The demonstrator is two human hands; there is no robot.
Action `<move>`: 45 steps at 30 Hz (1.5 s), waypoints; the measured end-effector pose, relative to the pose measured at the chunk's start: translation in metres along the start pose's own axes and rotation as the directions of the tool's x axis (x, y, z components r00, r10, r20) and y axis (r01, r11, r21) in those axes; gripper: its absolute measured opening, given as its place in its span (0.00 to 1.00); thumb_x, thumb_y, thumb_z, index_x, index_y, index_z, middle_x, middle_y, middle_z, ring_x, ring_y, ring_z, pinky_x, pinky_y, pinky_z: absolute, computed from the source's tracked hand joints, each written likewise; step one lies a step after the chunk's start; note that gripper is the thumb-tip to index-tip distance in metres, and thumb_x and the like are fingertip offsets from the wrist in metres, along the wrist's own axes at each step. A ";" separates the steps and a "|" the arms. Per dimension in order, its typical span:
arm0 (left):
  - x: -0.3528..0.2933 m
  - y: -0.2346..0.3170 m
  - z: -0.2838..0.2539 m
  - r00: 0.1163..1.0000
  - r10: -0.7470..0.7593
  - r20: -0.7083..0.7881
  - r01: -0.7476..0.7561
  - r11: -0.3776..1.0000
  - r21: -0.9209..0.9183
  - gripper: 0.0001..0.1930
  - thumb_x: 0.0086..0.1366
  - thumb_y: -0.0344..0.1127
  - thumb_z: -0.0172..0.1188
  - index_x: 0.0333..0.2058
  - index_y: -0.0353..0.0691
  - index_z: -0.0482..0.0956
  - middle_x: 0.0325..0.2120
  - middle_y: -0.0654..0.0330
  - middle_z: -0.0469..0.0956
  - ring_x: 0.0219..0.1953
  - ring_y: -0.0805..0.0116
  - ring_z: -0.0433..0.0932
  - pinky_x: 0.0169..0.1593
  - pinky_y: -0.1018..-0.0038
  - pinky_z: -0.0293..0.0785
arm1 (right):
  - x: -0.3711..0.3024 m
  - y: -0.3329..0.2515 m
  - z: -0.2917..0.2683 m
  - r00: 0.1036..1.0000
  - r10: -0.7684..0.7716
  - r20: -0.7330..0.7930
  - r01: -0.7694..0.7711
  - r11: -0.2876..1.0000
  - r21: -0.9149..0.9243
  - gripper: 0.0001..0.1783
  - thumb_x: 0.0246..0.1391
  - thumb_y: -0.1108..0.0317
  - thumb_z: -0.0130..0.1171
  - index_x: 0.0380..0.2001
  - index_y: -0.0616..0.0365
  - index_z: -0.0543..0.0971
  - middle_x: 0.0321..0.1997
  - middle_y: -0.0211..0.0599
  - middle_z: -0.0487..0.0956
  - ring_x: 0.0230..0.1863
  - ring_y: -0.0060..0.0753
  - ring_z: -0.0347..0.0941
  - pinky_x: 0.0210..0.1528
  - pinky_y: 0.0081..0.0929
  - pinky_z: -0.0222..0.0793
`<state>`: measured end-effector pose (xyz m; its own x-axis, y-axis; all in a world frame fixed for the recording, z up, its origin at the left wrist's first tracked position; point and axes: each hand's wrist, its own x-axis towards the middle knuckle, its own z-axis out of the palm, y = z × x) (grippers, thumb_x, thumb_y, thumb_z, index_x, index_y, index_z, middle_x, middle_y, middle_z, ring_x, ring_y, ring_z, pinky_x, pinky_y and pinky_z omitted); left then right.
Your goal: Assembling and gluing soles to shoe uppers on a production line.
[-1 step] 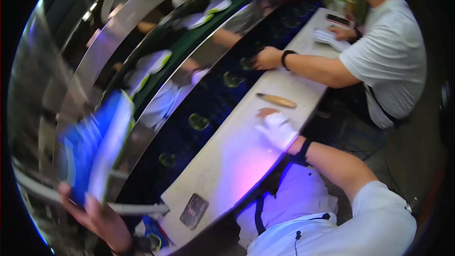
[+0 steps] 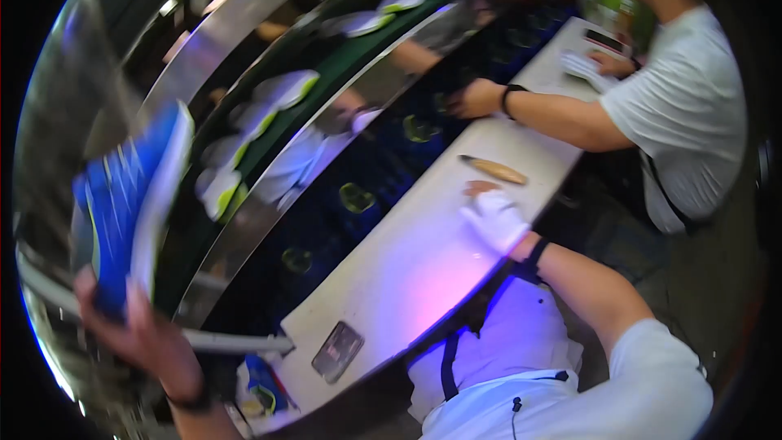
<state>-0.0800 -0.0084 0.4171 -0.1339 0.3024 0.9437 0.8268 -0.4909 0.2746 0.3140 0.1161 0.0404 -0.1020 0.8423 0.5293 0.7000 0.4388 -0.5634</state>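
In the head view, the left grip [image 2: 151, 342] is closed around the lower end of a blue shoe [image 2: 122, 195], its long axis rising from the fingers and tilting rightward! Across the surface [image 2: 391, 244], well apart, the gloved right grip [image 2: 497, 222] rests loosely open, near a tan-handled tool [image 2: 501, 171].

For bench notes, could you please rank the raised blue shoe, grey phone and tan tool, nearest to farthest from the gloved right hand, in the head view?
1. Tan tool, beyond the right hand.
2. Grey phone, lower left.
3. Raised blue shoe, far left.
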 end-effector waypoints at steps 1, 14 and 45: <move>0.041 -0.024 0.027 0.967 0.256 0.017 -0.256 0.958 0.131 0.25 0.67 0.26 0.67 0.61 0.33 0.70 0.60 0.49 0.73 0.62 0.59 0.73 0.70 0.63 0.65 | 0.002 0.000 -0.003 0.999 0.046 0.006 -0.045 0.992 -0.116 0.22 0.59 0.58 0.67 0.49 0.63 0.82 0.54 0.56 0.82 0.60 0.60 0.77 0.66 0.50 0.71; 0.037 -0.161 0.099 0.660 -0.149 0.736 -0.132 0.942 0.309 0.24 0.72 0.41 0.69 0.58 0.28 0.80 0.54 0.47 0.83 0.60 0.59 0.80 0.65 0.66 0.72 | 0.010 -0.031 -0.023 0.991 0.053 0.125 -0.040 0.993 -0.109 0.14 0.56 0.58 0.68 0.35 0.59 0.84 0.47 0.46 0.84 0.53 0.50 0.80 0.59 0.45 0.75; -0.181 0.002 0.135 0.705 0.481 0.521 -0.434 0.874 -0.220 0.15 0.58 0.25 0.72 0.45 0.43 0.88 0.50 0.58 0.88 0.58 0.51 0.83 0.58 0.54 0.76 | 0.002 -0.011 -0.011 1.000 -0.002 0.031 0.001 1.000 0.021 0.17 0.67 0.53 0.58 0.42 0.55 0.84 0.45 0.48 0.84 0.50 0.52 0.80 0.55 0.48 0.75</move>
<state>0.0201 0.0464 0.2217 0.5880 0.4023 0.7017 0.6602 -0.7399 -0.1290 0.3139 0.1099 0.0543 -0.1249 0.8506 0.5107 0.6851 0.4463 -0.5757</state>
